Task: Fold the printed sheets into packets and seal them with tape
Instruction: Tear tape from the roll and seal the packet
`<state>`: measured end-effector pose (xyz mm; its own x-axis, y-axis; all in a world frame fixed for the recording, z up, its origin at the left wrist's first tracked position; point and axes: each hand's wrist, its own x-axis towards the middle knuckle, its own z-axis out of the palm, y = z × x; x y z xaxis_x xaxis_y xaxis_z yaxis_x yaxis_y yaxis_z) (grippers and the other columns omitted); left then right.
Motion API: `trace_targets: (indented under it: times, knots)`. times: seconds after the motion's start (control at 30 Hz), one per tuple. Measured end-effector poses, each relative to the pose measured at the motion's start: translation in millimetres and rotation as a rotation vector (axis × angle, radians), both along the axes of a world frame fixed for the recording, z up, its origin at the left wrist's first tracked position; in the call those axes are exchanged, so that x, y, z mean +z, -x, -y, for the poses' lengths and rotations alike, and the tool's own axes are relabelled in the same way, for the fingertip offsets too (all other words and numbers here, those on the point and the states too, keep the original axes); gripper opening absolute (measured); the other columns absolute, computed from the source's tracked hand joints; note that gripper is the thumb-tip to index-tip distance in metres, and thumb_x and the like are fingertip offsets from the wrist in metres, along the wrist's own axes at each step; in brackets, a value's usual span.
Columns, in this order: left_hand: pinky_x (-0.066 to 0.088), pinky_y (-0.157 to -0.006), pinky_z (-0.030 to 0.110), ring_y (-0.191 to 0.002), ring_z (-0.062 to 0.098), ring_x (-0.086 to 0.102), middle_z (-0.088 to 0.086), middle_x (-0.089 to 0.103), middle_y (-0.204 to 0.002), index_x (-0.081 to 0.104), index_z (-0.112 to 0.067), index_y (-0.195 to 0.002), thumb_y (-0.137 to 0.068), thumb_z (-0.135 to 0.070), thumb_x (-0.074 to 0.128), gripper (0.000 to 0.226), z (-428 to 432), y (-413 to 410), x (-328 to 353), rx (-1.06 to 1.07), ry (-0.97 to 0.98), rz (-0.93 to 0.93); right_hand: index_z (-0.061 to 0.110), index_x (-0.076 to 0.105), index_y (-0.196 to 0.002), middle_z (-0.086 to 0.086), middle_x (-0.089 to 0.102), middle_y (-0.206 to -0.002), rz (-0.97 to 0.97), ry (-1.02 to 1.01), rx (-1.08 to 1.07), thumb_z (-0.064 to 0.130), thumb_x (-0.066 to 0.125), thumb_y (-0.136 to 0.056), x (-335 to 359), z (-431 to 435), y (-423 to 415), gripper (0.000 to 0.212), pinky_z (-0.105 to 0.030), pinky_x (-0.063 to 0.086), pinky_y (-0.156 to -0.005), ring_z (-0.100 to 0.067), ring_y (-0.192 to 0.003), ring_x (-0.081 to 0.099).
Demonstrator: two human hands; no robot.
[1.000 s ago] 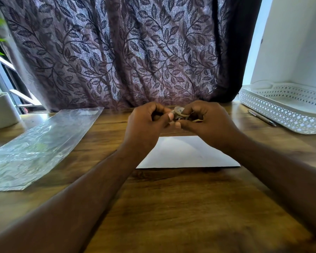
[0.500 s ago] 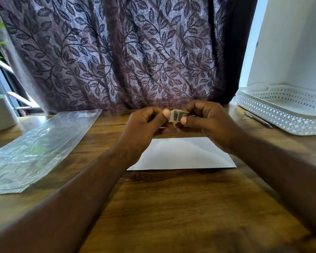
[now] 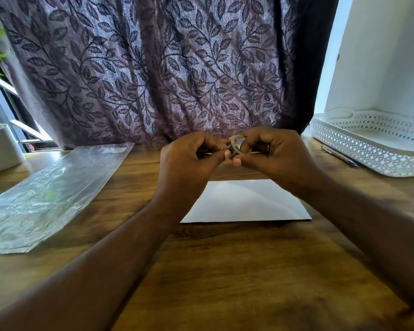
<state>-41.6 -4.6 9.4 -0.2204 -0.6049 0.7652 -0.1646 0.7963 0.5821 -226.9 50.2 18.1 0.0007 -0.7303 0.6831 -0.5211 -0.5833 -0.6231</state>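
Note:
A white folded sheet (image 3: 246, 203) lies flat on the wooden table (image 3: 225, 271), just below my hands. Above its far edge I hold a small roll of tape (image 3: 236, 145) between both hands. My left hand (image 3: 191, 161) has its fingers curled and pinches the tape at the roll's left side with thumb and forefinger. My right hand (image 3: 273, 154) grips the roll, thumb under it and fingers curled over it. Most of the roll is hidden by my fingers.
A long clear plastic bag (image 3: 50, 194) lies on the left of the table. A white perforated tray (image 3: 373, 144) stands at the right with a pen (image 3: 339, 156) in front of it. A white pot (image 3: 0, 146) sits far left. A leaf-patterned curtain (image 3: 165, 68) hangs behind.
The roll has turned in my fingers: half a second ago its flat side showed, now its ring faces me. Both hands stay close together above the sheet.

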Motion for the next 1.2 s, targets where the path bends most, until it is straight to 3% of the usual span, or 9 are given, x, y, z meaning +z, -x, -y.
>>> trace_targets:
  times: [0.17,0.23,0.4,0.57,0.77,0.87,1.0,1.1,1.2]
  knots:
    - [0.055,-0.067,0.019,-0.077,0.003,0.071,-0.009,0.075,-0.083,0.076,-0.011,-0.087,-0.079,-0.013,0.082,0.01,1.2,-4.2,1.8,-0.003,0.012,0.021,-0.005,0.067,-0.089,-0.013,0.074,-0.094,0.006,-0.021,0.032,-0.005,0.078,-0.08,-1.5,2.9,5.5,0.015,-0.035,0.06,-0.081,-0.022,-0.089,0.074]
    - [0.058,-0.064,0.027,-0.073,0.01,0.071,-0.008,0.074,-0.079,0.075,-0.011,-0.086,-0.08,-0.013,0.082,0.009,2.2,-5.0,1.3,-0.012,-0.016,0.029,-0.005,0.066,-0.09,-0.02,0.074,-0.099,0.014,-0.042,0.042,-0.006,0.077,-0.082,-2.0,4.2,7.0,0.014,-0.042,0.06,-0.086,-0.03,-0.094,0.074]
    - [0.062,-0.064,0.034,-0.068,0.016,0.073,0.002,0.075,-0.078,0.07,-0.005,-0.085,-0.081,-0.008,0.08,0.011,5.7,-5.1,1.3,-0.108,-0.148,0.005,-0.012,0.061,-0.094,-0.02,0.072,-0.107,0.054,-0.083,0.082,-0.01,0.071,-0.085,-3.0,4.9,11.3,0.014,-0.03,0.058,-0.086,-0.018,-0.099,0.071]
    - [0.062,-0.066,0.034,-0.082,0.027,0.077,0.022,0.074,-0.084,0.06,0.002,-0.091,-0.088,0.005,0.068,0.009,3.8,-4.5,3.8,-0.343,-0.408,-0.158,-0.012,0.058,-0.094,-0.016,0.067,-0.091,0.148,-0.138,0.087,-0.013,0.065,-0.088,-4.1,7.0,14.4,0.01,-0.023,0.057,-0.074,-0.017,-0.083,0.067]
    - [0.061,-0.064,0.032,-0.082,0.025,0.076,0.017,0.076,-0.087,0.06,0.005,-0.101,-0.09,0.002,0.067,0.013,4.7,-2.8,0.9,-0.374,-0.459,-0.191,-0.013,0.058,-0.094,-0.019,0.067,-0.091,0.165,-0.169,0.099,-0.008,0.068,-0.088,-4.3,8.8,17.0,0.012,-0.028,0.061,-0.076,-0.025,-0.083,0.069]
    - [0.06,-0.064,0.03,-0.084,0.023,0.076,0.015,0.077,-0.089,0.063,-0.002,-0.1,-0.092,-0.003,0.067,0.009,10.9,-3.3,-4.5,-0.314,-0.439,-0.096,-0.009,0.063,-0.092,-0.021,0.067,-0.087,0.127,-0.187,0.025,-0.003,0.074,-0.085,-3.0,11.2,25.1,0.014,-0.037,0.062,-0.074,-0.023,-0.078,0.067]
    - [0.064,-0.069,0.043,-0.083,0.018,0.074,0.003,0.076,-0.085,0.068,-0.018,-0.098,-0.092,-0.018,0.07,0.006,13.9,-0.5,-15.6,-0.207,-0.318,0.142,-0.002,0.067,-0.09,-0.017,0.071,-0.083,0.051,-0.266,-0.133,0.003,0.08,-0.082,-4.1,12.4,44.1,0.016,-0.032,0.058,-0.065,-0.015,-0.069,0.064]
    - [0.063,-0.066,0.034,-0.078,0.008,0.072,-0.004,0.074,-0.083,0.068,-0.02,-0.1,-0.093,-0.023,0.068,0.008,8.0,4.4,-16.9,-0.163,-0.236,0.228,0.004,0.071,-0.087,-0.018,0.074,-0.088,-0.039,-0.34,-0.279,0.011,0.085,-0.077,-8.3,13.9,58.7,0.019,-0.044,0.058,-0.073,-0.019,-0.074,0.066]
    - [0.061,-0.063,0.029,-0.076,0.006,0.069,-0.01,0.071,-0.082,0.067,-0.025,-0.102,-0.093,-0.027,0.067,0.009,3.1,8.4,-16.7,-0.123,-0.119,0.355,0.013,0.073,-0.077,-0.001,0.074,-0.078,-0.115,-0.351,-0.428,0.017,0.089,-0.071,-8.1,12.3,76.4,0.018,-0.038,0.056,-0.075,-0.017,-0.077,0.07]
